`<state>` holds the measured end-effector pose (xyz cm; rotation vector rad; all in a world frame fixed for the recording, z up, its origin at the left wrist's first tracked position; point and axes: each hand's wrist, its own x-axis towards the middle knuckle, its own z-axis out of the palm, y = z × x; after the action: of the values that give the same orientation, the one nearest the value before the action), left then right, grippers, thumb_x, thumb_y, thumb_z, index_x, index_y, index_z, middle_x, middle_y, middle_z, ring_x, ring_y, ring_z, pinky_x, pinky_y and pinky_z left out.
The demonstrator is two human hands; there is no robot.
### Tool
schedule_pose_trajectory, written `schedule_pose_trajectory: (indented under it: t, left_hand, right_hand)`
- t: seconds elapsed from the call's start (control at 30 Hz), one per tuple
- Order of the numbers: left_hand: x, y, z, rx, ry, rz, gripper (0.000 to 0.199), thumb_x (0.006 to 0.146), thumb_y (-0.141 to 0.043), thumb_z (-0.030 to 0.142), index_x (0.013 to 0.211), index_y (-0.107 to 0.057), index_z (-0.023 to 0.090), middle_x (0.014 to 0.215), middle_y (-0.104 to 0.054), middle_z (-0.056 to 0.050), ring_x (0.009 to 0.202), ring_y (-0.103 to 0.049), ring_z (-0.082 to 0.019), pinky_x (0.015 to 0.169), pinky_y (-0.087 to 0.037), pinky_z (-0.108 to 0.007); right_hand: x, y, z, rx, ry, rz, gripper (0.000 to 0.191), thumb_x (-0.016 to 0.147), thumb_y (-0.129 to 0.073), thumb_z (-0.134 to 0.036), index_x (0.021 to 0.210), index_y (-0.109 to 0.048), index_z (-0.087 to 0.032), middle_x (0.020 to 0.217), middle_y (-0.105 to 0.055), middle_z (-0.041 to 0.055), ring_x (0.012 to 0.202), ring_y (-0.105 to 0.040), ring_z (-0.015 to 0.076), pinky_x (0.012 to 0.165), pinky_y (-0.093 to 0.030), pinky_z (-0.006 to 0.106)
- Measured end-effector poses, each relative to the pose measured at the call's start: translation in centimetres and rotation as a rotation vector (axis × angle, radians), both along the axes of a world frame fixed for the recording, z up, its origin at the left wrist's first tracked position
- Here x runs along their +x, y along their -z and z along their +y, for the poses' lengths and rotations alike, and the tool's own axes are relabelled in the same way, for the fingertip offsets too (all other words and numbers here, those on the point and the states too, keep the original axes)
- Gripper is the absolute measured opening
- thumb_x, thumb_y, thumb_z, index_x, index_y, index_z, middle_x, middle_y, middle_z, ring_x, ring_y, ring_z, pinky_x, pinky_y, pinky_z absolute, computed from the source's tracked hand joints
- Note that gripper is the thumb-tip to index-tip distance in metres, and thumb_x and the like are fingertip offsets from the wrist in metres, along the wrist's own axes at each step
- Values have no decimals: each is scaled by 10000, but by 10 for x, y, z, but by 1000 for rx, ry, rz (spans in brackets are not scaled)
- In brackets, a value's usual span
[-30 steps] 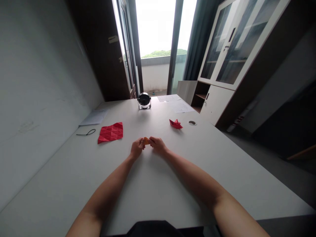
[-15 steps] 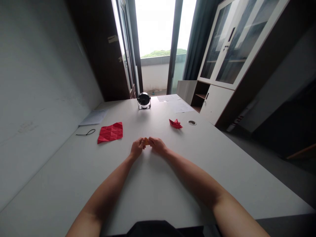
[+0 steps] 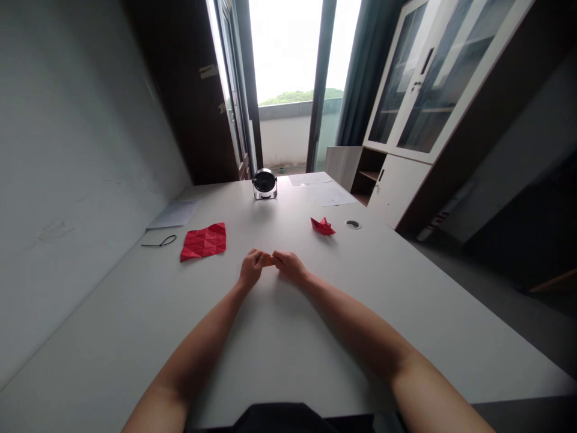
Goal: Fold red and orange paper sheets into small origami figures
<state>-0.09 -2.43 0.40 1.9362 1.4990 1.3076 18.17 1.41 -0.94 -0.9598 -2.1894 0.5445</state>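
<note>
A small orange piece (image 3: 267, 260), apparently folded paper, is held just above or on the table (image 3: 288, 337), at the middle of the scene; whether the top is touched by it cannot be told. Most of the piece is covered by fingers, so its full shape cannot be made out. Its left end is gripped by the left hand (image 3: 251, 267), with the fingers closed and the thumb laid toward the piece. Its right end is gripped by the right hand (image 3: 289, 265), likewise closed. The hands are set near each other, with only a short stretch of orange exposed between them.

To the left of the hands, a red sheet (image 3: 204, 242) is laid flat, marked by a grid of creases. Farther left, a black cord (image 3: 160, 242) is seen, looped at its right end. Beyond the cord, white paper (image 3: 174, 214) is placed along the wall (image 3: 81, 180).

To the right and farther off, a red boat (image 3: 323, 226) of folded paper is found, with a ringed hole (image 3: 353, 224) just beside it. At the far side, a round black device (image 3: 265, 182) is supported on a silvery stand.
</note>
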Motion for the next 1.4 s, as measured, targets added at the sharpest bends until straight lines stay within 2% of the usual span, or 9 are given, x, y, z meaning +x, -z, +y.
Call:
schedule_pose_trajectory:
  t: [0.13,0.3,0.5,0.7,0.87,1.13,1.27,1.4]
  left_hand:
    - [-3,1,2,18,-37,-68,352,963,-484,423,806,-697,190,795,-590,-43,747,-567,-172,701,-438,-278]
    - [-3,7,3,-17,-53,-160,299,924,-551,436,866,-698,181,822,-654,-48,762,-587,-178,694,-436,-276]
    - [-2,11,3,-63,-64,-220,328,914,-540,467,809,-669,185,707,-629,-15,668,-544,-157,615,-395,-250]
    - [-5,16,9,-141,9,-359,355,913,-510,496,766,-609,187,613,-528,14,571,-480,-129,547,-373,-232]
    - [-7,22,15,-207,80,-485,346,890,-539,501,775,-610,183,596,-492,22,540,-448,-117,517,-361,-226]
    - [-6,20,14,-219,110,-501,335,886,-550,491,790,-622,179,610,-518,17,556,-472,-117,538,-388,-229]
    - [-5,15,11,-220,132,-484,327,887,-547,478,780,-619,178,633,-549,7,574,-499,-121,556,-409,-235]
    - [-4,11,9,-250,142,-440,341,875,-547,481,770,-640,171,635,-571,-4,571,-513,-125,561,-427,-247]
  right_hand:
    - [0,0,1,-4,3,31,305,985,-462,-381,763,-576,-205,670,-611,-15,576,-483,111,597,-327,217]
    - [0,0,1,1,-12,32,307,984,-458,-359,738,-561,-206,645,-596,-19,569,-482,112,608,-340,221]
    - [1,-5,-2,-24,-5,146,295,980,-475,-370,754,-571,-207,646,-599,-20,563,-490,107,594,-355,218]
    - [-2,-9,-8,-111,-29,322,271,985,-463,-384,821,-580,-204,672,-623,-9,557,-540,113,564,-393,221]
    - [-6,-11,-11,-65,-99,349,194,966,-488,-340,913,-617,-205,762,-648,3,611,-571,117,609,-441,232]
    - [-6,-6,-9,-34,-72,312,182,944,-532,-351,895,-623,-201,739,-636,4,613,-543,120,614,-432,232]
    - [-6,-3,-8,-41,11,284,177,931,-546,-358,863,-602,-204,671,-614,-10,565,-513,115,562,-396,222]
    - [-5,-6,-10,-69,60,304,218,980,-466,-341,1032,-635,-213,670,-644,-11,554,-539,119,575,-419,223]
